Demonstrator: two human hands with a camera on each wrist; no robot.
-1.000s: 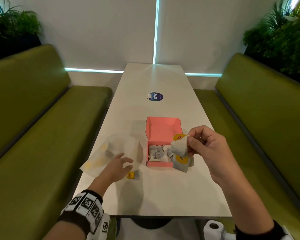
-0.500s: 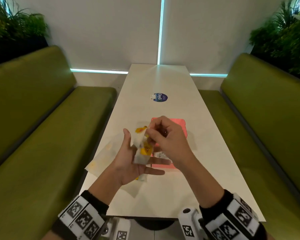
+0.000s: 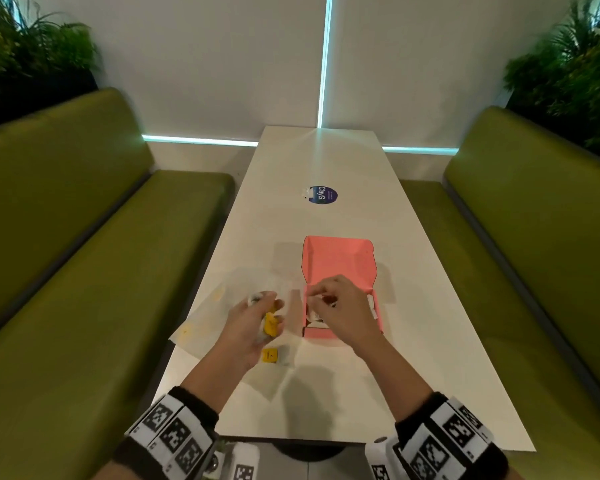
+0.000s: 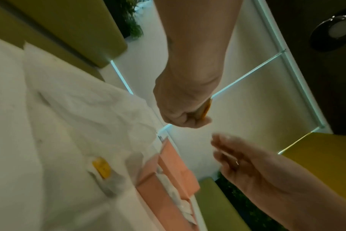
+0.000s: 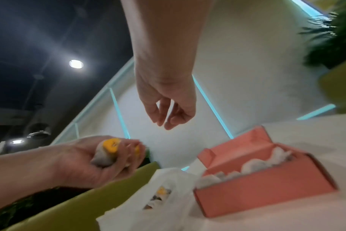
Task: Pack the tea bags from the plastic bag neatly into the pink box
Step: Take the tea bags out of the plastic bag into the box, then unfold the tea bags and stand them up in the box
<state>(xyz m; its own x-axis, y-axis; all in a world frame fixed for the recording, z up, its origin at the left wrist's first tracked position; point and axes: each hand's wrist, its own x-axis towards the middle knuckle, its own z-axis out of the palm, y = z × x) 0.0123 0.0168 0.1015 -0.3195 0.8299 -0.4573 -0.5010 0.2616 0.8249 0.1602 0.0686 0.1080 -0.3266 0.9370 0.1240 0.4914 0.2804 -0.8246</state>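
Paper tea bags (image 3: 269,325) bunched in our left hand (image 3: 253,327) | right hand (image 3: 340,306) loose, empty over pink box (image 3: 340,261) | squeeze risks tearing them

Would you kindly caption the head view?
Left hand grips tea bags; right hand hovers over pink box.

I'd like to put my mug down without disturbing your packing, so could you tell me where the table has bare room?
The far table beyond the round sticker is bare, as is the strip right of the pink box. It is crowded between the plastic bag and box, where the left hand grips tea bags above a loose one.
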